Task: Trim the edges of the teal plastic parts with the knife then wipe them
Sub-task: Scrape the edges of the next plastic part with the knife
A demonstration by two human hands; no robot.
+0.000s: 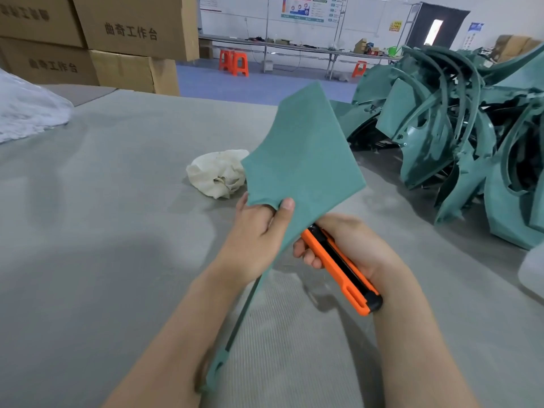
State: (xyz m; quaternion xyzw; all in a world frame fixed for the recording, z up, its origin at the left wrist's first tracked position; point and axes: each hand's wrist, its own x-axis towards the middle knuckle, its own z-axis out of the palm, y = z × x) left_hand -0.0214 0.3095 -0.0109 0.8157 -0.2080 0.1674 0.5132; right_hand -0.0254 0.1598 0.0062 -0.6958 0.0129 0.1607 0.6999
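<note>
Head view, the only one.

Your left grip [259, 231] pinches the teal part [303, 154] at its lower corner, thumb on the near face and fingers hidden behind. The part is in the air at frame centre, tilted up and off the tabletop [103, 187]. A thin strip of it trails down to the lower left, along your left forearm.

Your right grip [347, 245] is wrapped round the orange knife [338, 266]. Its nose is tucked behind the part's lower right edge. The blade is hidden, so I can't tell if it's out.

Risks, as I judge them:
- Your left fingers sit behind the panel, close to the knife nose and out of sight. If the blade slips off the edge, it likely heads for them.
- The part is held at one corner with nothing under it. It will probably flex under the blade, and a chattering cut would gouge the edge.
- The trailing strip could snag your arm or the tabletop and jerk the part mid-cut.

The tabletop has a grey ribbed fabric cover.
- A crumpled white rag [217, 175] lies just behind the part.
- A tangled pile of teal parts [459, 136] sits at right.
- White plastic wrap [26, 107] is at the left edge.

The room has:
- stacked cardboard boxes [126, 33] at upper left
- a blue floor [250, 83] with orange stools [234, 63]
- a long bench [294, 48] along a white wall with posters [306, 8]
</note>
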